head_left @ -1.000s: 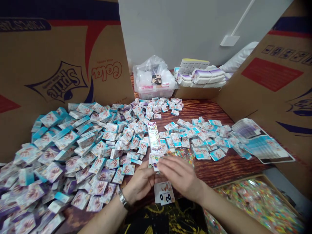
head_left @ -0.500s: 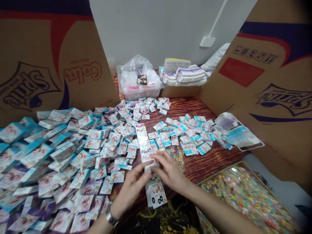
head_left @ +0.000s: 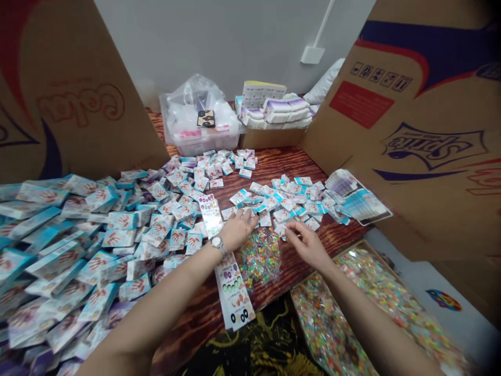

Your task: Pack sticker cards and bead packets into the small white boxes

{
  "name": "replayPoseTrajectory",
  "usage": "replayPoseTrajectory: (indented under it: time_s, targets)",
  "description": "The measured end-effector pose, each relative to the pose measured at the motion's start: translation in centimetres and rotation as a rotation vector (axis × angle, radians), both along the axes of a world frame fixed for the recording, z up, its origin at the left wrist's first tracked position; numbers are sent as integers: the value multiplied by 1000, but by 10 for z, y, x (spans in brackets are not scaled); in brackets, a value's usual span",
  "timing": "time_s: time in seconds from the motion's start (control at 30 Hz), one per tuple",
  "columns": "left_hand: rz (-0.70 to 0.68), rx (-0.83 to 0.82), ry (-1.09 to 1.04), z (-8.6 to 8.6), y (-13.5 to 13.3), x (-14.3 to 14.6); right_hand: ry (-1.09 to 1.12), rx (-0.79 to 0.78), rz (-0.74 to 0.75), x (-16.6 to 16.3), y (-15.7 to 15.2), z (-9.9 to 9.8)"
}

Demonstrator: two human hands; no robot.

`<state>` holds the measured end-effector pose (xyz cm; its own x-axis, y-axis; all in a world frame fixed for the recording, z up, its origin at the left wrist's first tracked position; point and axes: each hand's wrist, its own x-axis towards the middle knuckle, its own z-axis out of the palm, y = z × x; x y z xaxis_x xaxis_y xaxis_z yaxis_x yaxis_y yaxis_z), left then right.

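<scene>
My left hand (head_left: 238,230), with a metal watch on its wrist, reaches over a printed paper strip (head_left: 235,290). Its fingers are apart and rest on small white and blue boxes (head_left: 265,218) printed with a hand picture. At the fingertips of my right hand (head_left: 307,244) is one such small box (head_left: 280,231), pinched at its edge. Between the hands lies a clear bag of tiny colourful pieces (head_left: 261,258). The strip shows rows of coloured nail shapes; my left wrist and hand hide its middle.
A large heap of small boxes (head_left: 113,240) covers the left side. Tall cardboard boxes stand at left (head_left: 78,104) and right (head_left: 352,125). A fanned stack of printed cards (head_left: 362,201) lies right. Below it, an open carton holds bags of colourful pieces (head_left: 376,297). A plastic tub (head_left: 207,141) sits behind.
Both hands have left the paper strip, which now lies on the table. My left hand has moved forward onto the small boxes; my right hand has moved right to one small box.
</scene>
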<state>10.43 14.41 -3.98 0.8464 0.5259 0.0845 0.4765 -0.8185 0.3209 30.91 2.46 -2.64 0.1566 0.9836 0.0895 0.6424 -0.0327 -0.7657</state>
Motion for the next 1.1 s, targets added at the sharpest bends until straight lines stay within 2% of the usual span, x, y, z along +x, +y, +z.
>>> replayPoseTrajectory:
  time_s: [0.1,0.2,0.4,0.47,0.6,0.7,0.77,0.87,0.97,1.1]
  targets:
    - [-47,39,59,-12,12,19,44,-150,79,7,-19,-4]
    - [-81,72,95,-17,18,24,84,-279,182,3,-38,-10]
    - [-107,129,117,-14,28,27,25,-319,457,-15,-56,-24]
    - [-97,152,108,-9,28,26,15,-267,425,-17,-52,-26]
    - [-48,188,65,12,25,16,17,-168,252,-7,-39,-28]
    - [34,172,-41,32,18,-3,-12,-192,164,2,-37,-27]
    - [105,55,-219,43,11,-18,-18,-273,149,0,-42,-29]
    - [193,-275,-467,49,-5,-39,-9,-386,141,-13,-54,-36]
    - [262,-600,-574,47,-24,-53,-52,-433,49,-30,-62,-48]
    - [323,-862,-660,47,-45,-63,-130,-454,-54,-40,-63,-58]
